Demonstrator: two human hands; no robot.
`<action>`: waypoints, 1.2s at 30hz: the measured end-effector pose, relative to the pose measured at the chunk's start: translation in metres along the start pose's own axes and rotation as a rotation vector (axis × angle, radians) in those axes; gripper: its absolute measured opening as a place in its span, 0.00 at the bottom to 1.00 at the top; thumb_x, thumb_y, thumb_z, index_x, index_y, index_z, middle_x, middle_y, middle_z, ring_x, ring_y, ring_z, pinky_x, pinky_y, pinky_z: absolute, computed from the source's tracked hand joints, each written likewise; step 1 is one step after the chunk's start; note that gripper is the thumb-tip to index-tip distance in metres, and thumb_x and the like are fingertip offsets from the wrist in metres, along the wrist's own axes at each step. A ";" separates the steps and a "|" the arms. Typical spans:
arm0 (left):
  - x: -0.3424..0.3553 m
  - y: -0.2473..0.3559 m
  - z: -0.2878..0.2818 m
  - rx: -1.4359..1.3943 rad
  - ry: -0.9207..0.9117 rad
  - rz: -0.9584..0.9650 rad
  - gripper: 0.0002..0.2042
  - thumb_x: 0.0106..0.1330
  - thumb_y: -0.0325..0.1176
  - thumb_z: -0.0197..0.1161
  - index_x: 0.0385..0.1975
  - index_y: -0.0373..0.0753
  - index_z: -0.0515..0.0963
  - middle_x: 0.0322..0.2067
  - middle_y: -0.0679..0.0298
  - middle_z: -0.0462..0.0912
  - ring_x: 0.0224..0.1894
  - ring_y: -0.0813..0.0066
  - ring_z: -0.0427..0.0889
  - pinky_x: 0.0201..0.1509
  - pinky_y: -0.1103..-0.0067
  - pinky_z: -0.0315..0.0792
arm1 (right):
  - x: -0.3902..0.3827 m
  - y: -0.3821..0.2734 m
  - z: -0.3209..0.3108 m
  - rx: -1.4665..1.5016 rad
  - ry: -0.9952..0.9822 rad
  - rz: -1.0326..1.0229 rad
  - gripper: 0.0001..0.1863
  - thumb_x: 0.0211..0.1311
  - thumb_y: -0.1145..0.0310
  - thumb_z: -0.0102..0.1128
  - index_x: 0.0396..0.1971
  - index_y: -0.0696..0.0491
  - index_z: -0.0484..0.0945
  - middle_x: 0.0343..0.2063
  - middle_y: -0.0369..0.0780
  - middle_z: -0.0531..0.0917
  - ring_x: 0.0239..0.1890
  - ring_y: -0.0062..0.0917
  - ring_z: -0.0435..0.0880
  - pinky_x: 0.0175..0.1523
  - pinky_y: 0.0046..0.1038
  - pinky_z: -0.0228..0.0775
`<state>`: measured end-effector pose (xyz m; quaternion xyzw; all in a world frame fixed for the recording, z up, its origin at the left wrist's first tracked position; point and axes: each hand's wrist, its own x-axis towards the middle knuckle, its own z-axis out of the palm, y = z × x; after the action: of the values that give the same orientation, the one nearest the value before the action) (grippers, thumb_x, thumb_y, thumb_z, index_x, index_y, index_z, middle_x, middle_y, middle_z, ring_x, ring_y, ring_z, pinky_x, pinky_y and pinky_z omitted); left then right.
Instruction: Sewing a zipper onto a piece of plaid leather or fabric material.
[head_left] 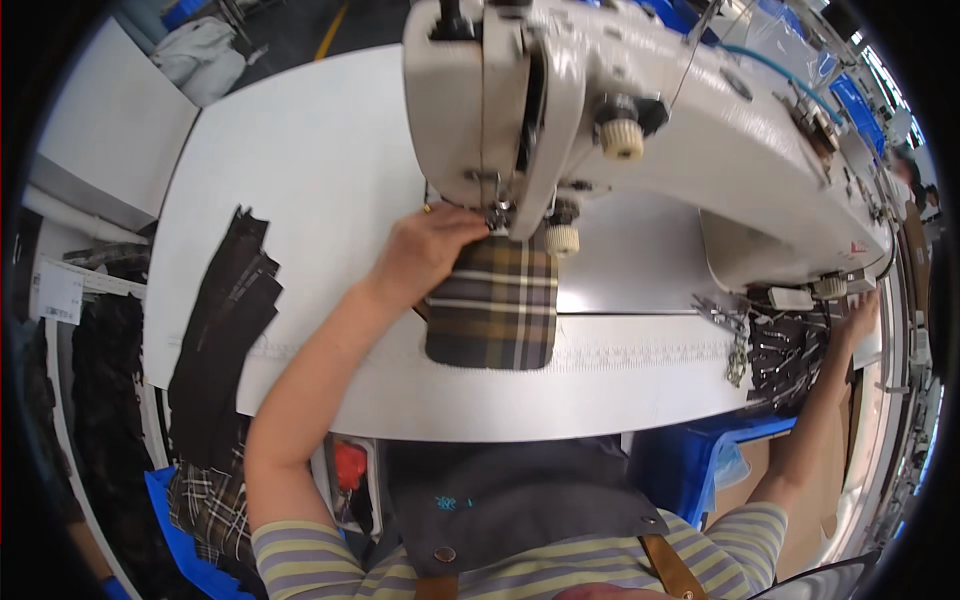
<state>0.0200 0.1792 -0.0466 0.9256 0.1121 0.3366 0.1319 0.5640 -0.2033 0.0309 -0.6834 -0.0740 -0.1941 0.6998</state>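
Observation:
A plaid fabric piece [492, 310] in brown, black and cream, with rounded lower corners, lies flat on the sewing machine bed. Its upper edge is under the presser foot [498, 215]. My left hand [430, 250] is closed at the piece's upper left edge, fingertips pressed together right beside the foot. The sewing machine [640, 70] is off-white and fills the upper middle and right. Far to the right, my right hand [860, 315] reaches to the machine's right end, near the handwheel side; its fingers are too small and partly hidden to make out.
Dark fabric strips [225, 320] lie fanned on the left of the white table [320, 130]. Small metal tools [715, 312] and a dark pile of pieces [790, 350] are at the right. A blue bin [680, 465] stands below the front edge, and plaid cloth [210, 510] hangs lower left.

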 end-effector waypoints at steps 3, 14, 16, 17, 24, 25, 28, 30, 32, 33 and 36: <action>0.000 0.000 0.003 -0.031 0.018 -0.013 0.10 0.53 0.20 0.58 0.32 0.40 0.83 0.36 0.64 0.84 0.38 0.64 0.82 0.42 0.74 0.78 | -0.071 -0.055 0.011 0.055 -0.127 -0.499 0.22 0.72 0.58 0.42 0.52 0.61 0.72 0.48 0.46 0.79 0.50 0.31 0.77 0.56 0.31 0.66; 0.057 -0.074 -0.037 -0.714 -0.019 -0.740 0.10 0.58 0.28 0.62 0.36 0.32 0.82 0.39 0.54 0.84 0.42 0.70 0.82 0.51 0.77 0.73 | -0.304 -0.098 0.110 -0.297 -1.422 -0.232 0.08 0.59 0.68 0.61 0.32 0.57 0.81 0.20 0.43 0.80 0.21 0.34 0.80 0.30 0.29 0.71; 0.088 -0.107 -0.001 -0.476 0.100 -0.774 0.10 0.57 0.29 0.63 0.37 0.31 0.81 0.39 0.55 0.84 0.41 0.70 0.82 0.51 0.77 0.73 | -0.313 -0.095 0.137 -0.470 -1.449 -0.315 0.08 0.60 0.66 0.61 0.32 0.55 0.82 0.14 0.43 0.78 0.17 0.33 0.78 0.27 0.29 0.69; 0.099 -0.120 0.021 -0.342 0.086 -0.800 0.10 0.57 0.29 0.63 0.37 0.31 0.81 0.39 0.55 0.83 0.41 0.71 0.81 0.50 0.76 0.73 | -0.319 -0.092 0.150 -0.403 -1.386 -0.461 0.08 0.60 0.65 0.60 0.32 0.54 0.82 0.14 0.43 0.77 0.16 0.34 0.77 0.26 0.30 0.68; 0.121 -0.151 0.112 0.062 -0.025 -0.897 0.12 0.56 0.29 0.67 0.38 0.31 0.79 0.39 0.58 0.82 0.41 0.71 0.80 0.49 0.76 0.72 | -0.326 -0.059 0.176 -0.321 -1.252 -0.616 0.08 0.60 0.63 0.59 0.31 0.51 0.81 0.12 0.41 0.76 0.16 0.35 0.76 0.23 0.32 0.64; 0.123 -0.157 0.108 0.053 0.040 -0.897 0.13 0.56 0.29 0.67 0.38 0.31 0.78 0.39 0.58 0.82 0.41 0.71 0.79 0.48 0.76 0.72 | -0.325 -0.057 0.175 -0.323 -1.254 -0.622 0.08 0.60 0.63 0.59 0.31 0.51 0.81 0.12 0.41 0.76 0.16 0.35 0.76 0.23 0.32 0.64; 0.132 -0.184 0.079 -0.055 0.362 -0.883 0.14 0.55 0.30 0.68 0.39 0.30 0.77 0.39 0.60 0.81 0.40 0.72 0.79 0.48 0.75 0.72 | -0.324 -0.055 0.173 -0.340 -1.266 -0.610 0.08 0.60 0.63 0.59 0.31 0.52 0.81 0.13 0.42 0.76 0.16 0.35 0.76 0.24 0.32 0.64; 0.130 -0.202 0.043 -0.183 0.643 -0.841 0.15 0.55 0.30 0.69 0.39 0.30 0.77 0.39 0.60 0.81 0.40 0.72 0.78 0.47 0.75 0.72 | -0.325 -0.055 0.174 -0.338 -1.258 -0.608 0.08 0.60 0.63 0.60 0.32 0.52 0.81 0.13 0.42 0.76 0.16 0.35 0.76 0.24 0.32 0.64; 0.119 -0.203 -0.004 -0.405 0.889 -0.771 0.16 0.54 0.30 0.70 0.40 0.30 0.76 0.39 0.61 0.80 0.40 0.72 0.78 0.46 0.75 0.71 | -0.323 -0.055 0.176 -0.336 -1.240 -0.612 0.08 0.60 0.63 0.60 0.32 0.52 0.81 0.13 0.43 0.76 0.17 0.35 0.76 0.24 0.32 0.64; 0.108 -0.194 -0.030 -0.535 0.994 -0.722 0.17 0.54 0.30 0.71 0.40 0.30 0.76 0.39 0.61 0.80 0.40 0.72 0.77 0.46 0.75 0.71 | -0.322 -0.056 0.177 -0.330 -1.250 -0.613 0.08 0.60 0.64 0.60 0.32 0.53 0.81 0.13 0.42 0.76 0.16 0.34 0.75 0.23 0.32 0.64; 0.040 -0.127 -0.108 -0.834 1.187 -0.895 0.15 0.57 0.29 0.69 0.42 0.33 0.76 0.39 0.60 0.80 0.40 0.72 0.78 0.47 0.76 0.72 | -0.323 -0.061 0.175 -0.308 -1.221 -0.693 0.08 0.59 0.67 0.62 0.33 0.55 0.80 0.15 0.44 0.77 0.17 0.31 0.75 0.24 0.27 0.64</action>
<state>-0.0357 0.3292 0.0167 0.3399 0.3845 0.6961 0.5021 0.2746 0.0244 -0.0220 -0.6982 -0.6366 0.0033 0.3274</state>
